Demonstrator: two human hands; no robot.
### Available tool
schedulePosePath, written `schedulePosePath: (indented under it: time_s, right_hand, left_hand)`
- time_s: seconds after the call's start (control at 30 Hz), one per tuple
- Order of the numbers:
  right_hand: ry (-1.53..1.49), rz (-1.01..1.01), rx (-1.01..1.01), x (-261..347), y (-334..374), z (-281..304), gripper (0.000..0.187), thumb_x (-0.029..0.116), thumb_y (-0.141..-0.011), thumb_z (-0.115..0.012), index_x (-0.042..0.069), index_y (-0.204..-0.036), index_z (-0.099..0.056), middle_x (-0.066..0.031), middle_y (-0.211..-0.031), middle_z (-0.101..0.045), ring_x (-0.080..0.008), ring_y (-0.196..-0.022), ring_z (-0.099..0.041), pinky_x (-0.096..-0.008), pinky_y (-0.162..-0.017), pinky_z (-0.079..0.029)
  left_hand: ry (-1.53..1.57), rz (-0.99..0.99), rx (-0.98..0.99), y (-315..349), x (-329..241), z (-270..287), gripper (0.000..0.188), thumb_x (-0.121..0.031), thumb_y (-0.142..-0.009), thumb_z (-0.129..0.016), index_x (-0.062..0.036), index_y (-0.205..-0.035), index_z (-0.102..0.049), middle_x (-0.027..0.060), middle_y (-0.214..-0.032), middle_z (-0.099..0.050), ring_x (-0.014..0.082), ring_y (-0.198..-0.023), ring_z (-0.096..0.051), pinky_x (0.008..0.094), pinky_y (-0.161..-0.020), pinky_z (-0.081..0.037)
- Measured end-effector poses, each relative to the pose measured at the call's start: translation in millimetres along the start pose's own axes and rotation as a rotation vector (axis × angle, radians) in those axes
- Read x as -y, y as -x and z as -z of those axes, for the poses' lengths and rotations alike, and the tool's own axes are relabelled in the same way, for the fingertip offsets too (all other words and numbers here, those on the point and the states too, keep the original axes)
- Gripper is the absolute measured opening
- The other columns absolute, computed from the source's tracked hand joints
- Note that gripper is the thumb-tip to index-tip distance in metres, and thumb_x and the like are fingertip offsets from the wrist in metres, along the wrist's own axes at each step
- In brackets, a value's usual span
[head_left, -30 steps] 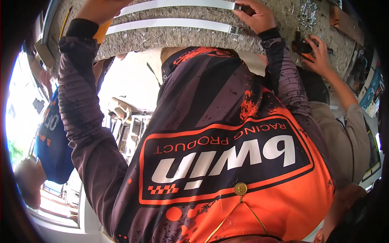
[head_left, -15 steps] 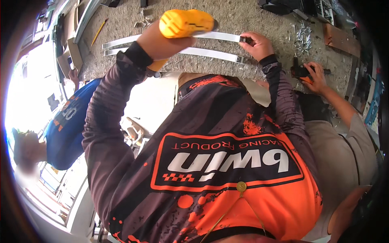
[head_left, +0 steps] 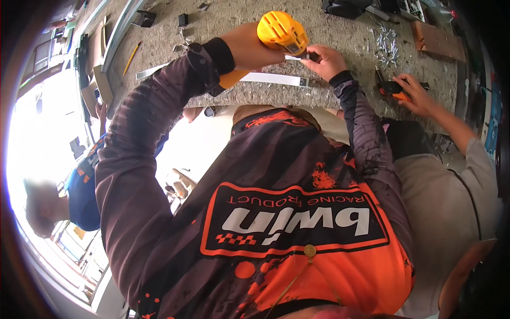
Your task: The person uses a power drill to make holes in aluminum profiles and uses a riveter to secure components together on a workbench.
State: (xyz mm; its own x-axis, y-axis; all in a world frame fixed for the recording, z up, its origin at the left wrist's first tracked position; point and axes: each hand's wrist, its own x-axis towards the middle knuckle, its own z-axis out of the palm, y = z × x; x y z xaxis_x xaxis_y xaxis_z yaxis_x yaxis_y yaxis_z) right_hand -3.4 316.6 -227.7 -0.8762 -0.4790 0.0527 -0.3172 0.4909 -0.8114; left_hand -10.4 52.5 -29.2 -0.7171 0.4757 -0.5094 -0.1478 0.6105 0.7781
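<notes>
My left hand is wrapped round the handle of a yellow cordless drill, whose front end points toward my right hand. With closed fingers, my right hand pinches a small dark piece at the right end of a white metal strip. The drill's nose is right beside that piece; whether its tip touches is hidden. My left hand and forearm cover most of this strip. Nearer to me, a second white strip lies along the front of the carpeted worktable.
At right, a co-worker's hand holds a black and orange tool. Beyond lie a pile of screws or rivets and a brown board. A yellow pencil and long metal profiles lie left. Another person is at far left.
My left hand has brought the drill to the right, up to the strip's end that my right hand holds. The co-worker's tool at right has shifted slightly.
</notes>
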Motion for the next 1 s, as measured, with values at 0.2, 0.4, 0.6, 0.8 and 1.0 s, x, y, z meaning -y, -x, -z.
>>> schedulePosePath:
  time_s: [0.2, 0.4, 0.6, 0.8, 1.0]
  right_hand:
    - [0.002, 0.045, -0.031, 2.2, -4.3, 1.1, 0.032, 0.024, -0.083, -0.082, 0.01, -0.109, -0.07, -0.0076, -0.096, -0.071, -0.0237, -0.084, -0.07, -0.0343, -0.074, -0.056]
    - [0.02, 0.125, -0.08, 3.4, -2.6, 0.7, 0.034, 0.026, -0.083, -0.083, 0.008, -0.109, -0.069, -0.0046, -0.087, -0.068, -0.0153, -0.067, -0.061, -0.031, -0.062, -0.052]
    - [0.162, 0.099, -0.006, 2.9, -9.7, 1.9, 0.037, 0.036, -0.085, -0.08, 0.008, -0.107, -0.069, -0.0114, -0.094, -0.071, -0.0305, -0.087, -0.07, -0.0396, -0.075, -0.056]
    - [0.088, -0.071, 0.101, 19.8, -5.1, 8.9, 0.031, 0.028, -0.089, -0.076, 0.006, -0.11, -0.071, -0.0071, -0.086, -0.073, -0.0171, -0.081, -0.07, -0.0328, -0.072, -0.054]
    - [-0.051, -0.106, 0.052, 13.6, -0.8, 3.0, 0.022, 0.013, -0.087, -0.075, 0.003, -0.106, -0.067, -0.0064, -0.088, -0.071, -0.0182, -0.081, -0.068, -0.0358, -0.073, -0.054]
  left_hand:
    - [-0.058, 0.023, 0.015, -10.2, 2.6, 3.1, 0.037, -0.024, -0.09, -0.073, -0.006, -0.121, -0.066, 0.0039, -0.09, -0.071, 0.0106, -0.062, -0.065, 0.0274, -0.06, -0.058]
    - [-0.172, 0.125, 0.11, -11.6, -36.3, 15.3, 0.035, -0.018, -0.087, -0.069, -0.0077, -0.121, -0.067, 0.0061, -0.094, -0.073, 0.0153, -0.077, -0.069, 0.03, -0.069, -0.058]
    - [-0.426, -0.086, 0.185, -29.0, -38.4, 20.1, 0.035, -0.032, -0.09, -0.066, -0.01, -0.117, -0.068, 0.0082, -0.085, -0.072, 0.0174, -0.071, -0.07, 0.0321, -0.065, -0.057]
    - [-0.699, -0.372, 0.25, -55.8, -46.0, 10.0, 0.039, -0.039, -0.09, -0.065, -0.0111, -0.116, -0.069, 0.0106, -0.086, -0.073, 0.02, -0.071, -0.071, 0.0328, -0.066, -0.057]
    - [-0.672, -0.093, 0.434, -47.0, -76.7, 20.5, 0.041, -0.041, -0.092, -0.059, -0.0083, -0.115, -0.07, 0.0129, -0.09, -0.074, 0.0203, -0.079, -0.074, 0.0326, -0.073, -0.058]
